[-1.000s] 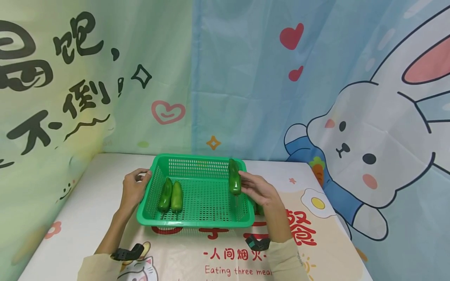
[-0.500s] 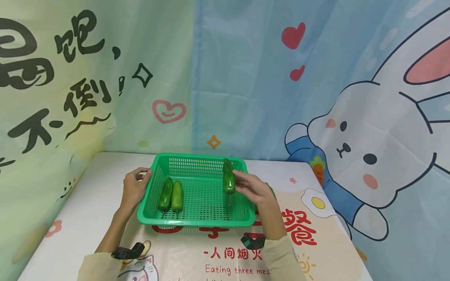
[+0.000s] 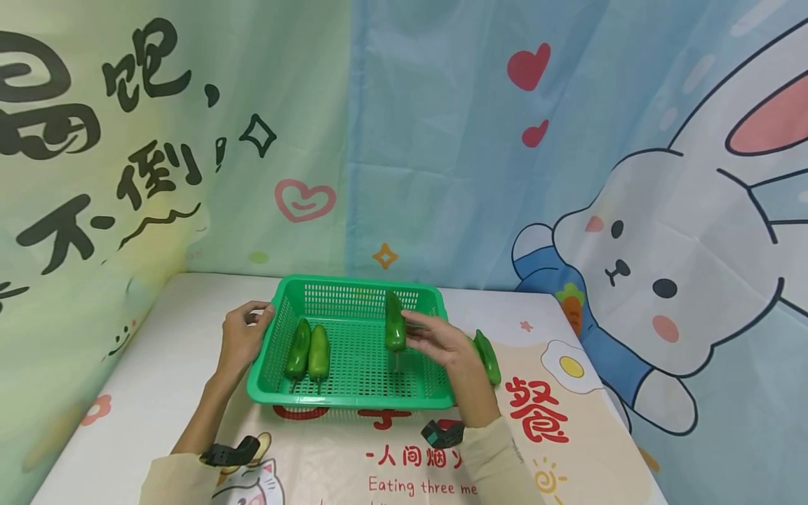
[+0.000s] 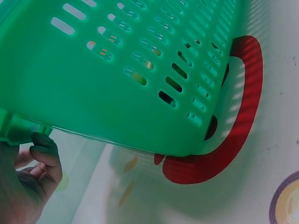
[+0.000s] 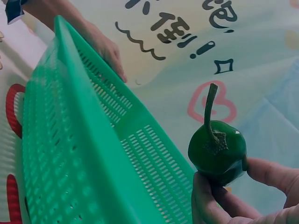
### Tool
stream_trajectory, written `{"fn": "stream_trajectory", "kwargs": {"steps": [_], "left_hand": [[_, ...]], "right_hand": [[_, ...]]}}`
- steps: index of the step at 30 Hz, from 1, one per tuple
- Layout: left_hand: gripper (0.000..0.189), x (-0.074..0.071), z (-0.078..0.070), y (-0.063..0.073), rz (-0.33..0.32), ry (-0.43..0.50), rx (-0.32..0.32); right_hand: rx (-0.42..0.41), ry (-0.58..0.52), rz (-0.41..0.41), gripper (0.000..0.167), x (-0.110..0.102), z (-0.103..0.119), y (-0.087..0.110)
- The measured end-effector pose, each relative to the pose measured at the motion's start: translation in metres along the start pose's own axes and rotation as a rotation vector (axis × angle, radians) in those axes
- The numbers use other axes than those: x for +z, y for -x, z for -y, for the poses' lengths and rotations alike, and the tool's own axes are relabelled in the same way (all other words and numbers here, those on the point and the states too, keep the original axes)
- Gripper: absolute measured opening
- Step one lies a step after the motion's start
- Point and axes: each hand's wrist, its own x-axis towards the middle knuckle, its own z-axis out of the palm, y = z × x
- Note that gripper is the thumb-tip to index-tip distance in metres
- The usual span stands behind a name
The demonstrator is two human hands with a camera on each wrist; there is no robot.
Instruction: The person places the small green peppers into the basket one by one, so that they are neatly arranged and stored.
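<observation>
Leftward the held pepper (image 3: 394,322) has shifted, toward the middle of the basket (image 3: 350,403). On my feed the right hand (image 3: 437,341) pinches it over the basket, just left of its fingers, long axis running near to far, stem nearward. The left hand (image 3: 244,333), farther away, grips the basket's left rim. Inside, at left, lie two peppers (image 3: 318,351); other peppers (image 3: 487,358) rest on the table (image 3: 189,315) to its right, a curtain (image 3: 429,140) behind.

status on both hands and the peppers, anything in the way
Left hand gripping basket. Right hand holding pepper over it. Two more peppers inside. No obstruction seen.
</observation>
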Motion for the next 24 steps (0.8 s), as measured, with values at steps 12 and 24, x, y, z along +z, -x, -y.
{"fn": "stream_trajectory", "kwargs": {"steps": [12, 24], "left_hand": [[0.035, 0.000, 0.000, 0.000, -0.004, -0.013, -0.002], [0.036, 0.000, 0.000, 0.000, -0.004, -0.006, -0.002]], "right_hand": [[0.033, -0.011, -0.022, 0.047, 0.016, -0.012, -0.010], [0.094, -0.033, -0.026, 0.050, 0.031, -0.022, -0.021]]}}
